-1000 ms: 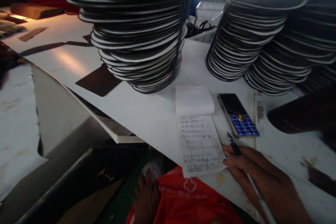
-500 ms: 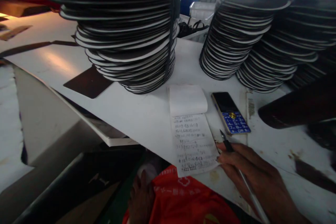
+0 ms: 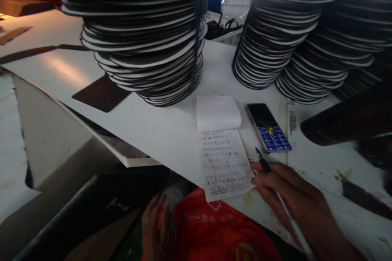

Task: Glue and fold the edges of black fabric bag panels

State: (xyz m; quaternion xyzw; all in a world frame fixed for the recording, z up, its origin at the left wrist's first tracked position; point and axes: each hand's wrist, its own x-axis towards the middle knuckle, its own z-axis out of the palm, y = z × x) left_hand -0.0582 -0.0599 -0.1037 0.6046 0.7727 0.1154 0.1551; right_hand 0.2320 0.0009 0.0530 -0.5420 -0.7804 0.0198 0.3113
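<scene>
My right hand point(image 3: 290, 195) is closed round a pen point(image 3: 283, 204), its dark tip pointing up and left beside the notepad. The notepad point(image 3: 225, 163) lies on the white table point(image 3: 171, 138), its upper page folded back and the lower page covered in handwriting. Just right of the notepad lies a blue and black keypad phone point(image 3: 269, 128). Low in the view, below the table edge, my left hand point(image 3: 156, 224) is beside the red cloth point(image 3: 211, 228); something reddish shows between its fingers, too dim to make out.
A tall stack of dark, white-edged discs point(image 3: 147, 57) stands at the left, with more stacks point(image 3: 272, 40) at the right. A dark cylinder point(image 3: 346, 118) lies right of the phone. A brown plate point(image 3: 102, 93) lies left.
My left hand has moved a little left and its fingers show more clearly. The view has shifted slightly. My right hand still holds the pen in much the same place.
</scene>
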